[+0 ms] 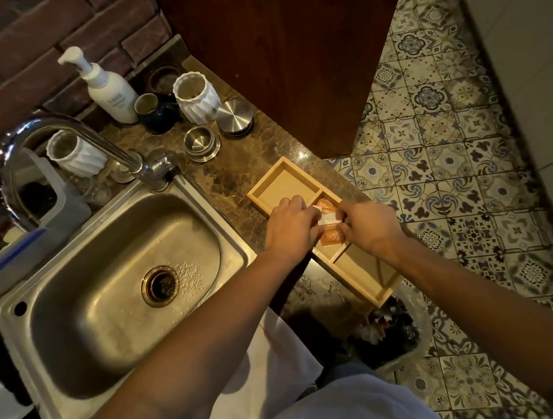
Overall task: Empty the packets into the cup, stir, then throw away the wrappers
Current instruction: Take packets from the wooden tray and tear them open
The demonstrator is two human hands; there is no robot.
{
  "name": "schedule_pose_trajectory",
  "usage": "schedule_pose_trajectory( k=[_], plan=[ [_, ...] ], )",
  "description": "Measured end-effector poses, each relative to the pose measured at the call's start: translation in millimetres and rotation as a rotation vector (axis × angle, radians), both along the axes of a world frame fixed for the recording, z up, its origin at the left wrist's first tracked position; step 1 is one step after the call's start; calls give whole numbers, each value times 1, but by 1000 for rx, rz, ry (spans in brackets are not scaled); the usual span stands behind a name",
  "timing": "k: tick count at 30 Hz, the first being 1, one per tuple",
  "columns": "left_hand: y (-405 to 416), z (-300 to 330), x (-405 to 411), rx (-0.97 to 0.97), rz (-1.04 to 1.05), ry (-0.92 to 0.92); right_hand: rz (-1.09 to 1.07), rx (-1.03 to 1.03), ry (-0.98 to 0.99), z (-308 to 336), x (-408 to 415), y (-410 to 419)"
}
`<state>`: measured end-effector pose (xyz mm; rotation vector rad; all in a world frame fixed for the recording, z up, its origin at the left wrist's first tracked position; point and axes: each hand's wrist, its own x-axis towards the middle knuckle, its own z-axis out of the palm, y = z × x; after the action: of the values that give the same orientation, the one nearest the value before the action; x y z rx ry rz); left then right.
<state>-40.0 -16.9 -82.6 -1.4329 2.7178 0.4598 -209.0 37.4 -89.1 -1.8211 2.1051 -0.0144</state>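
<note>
A white packet [329, 217] is pinched between my left hand [289, 228] and my right hand [368, 224], held just above the middle compartment of a wooden tray [284, 167]. Orange packets [330, 237] lie in that compartment under my fingers. The tray's far and near compartments hold nothing I can see. A dark blue cup [153, 111] stands at the back of the counter, beside a white ribbed cup [195, 96]. Another white ribbed cup [72, 153] stands behind the tap.
A steel sink [112, 297] with a curved tap [52, 131] fills the left. A pump bottle [106, 87], a steel bowl [200, 144] and a steel lid [234, 116] stand at the back. A bin with rubbish [392, 330] is on the patterned floor under the tray's near end.
</note>
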Motion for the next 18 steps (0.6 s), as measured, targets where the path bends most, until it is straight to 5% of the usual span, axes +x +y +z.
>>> schedule_pose_trajectory(
  k=[7, 18],
  plan=[
    [3, 0, -4, -18, 20, -46, 113, -70, 82, 4, 1, -8],
    [3, -2, -12, 8, 75, -15, 157, 85, 130, 21, 2, -28]
  ],
)
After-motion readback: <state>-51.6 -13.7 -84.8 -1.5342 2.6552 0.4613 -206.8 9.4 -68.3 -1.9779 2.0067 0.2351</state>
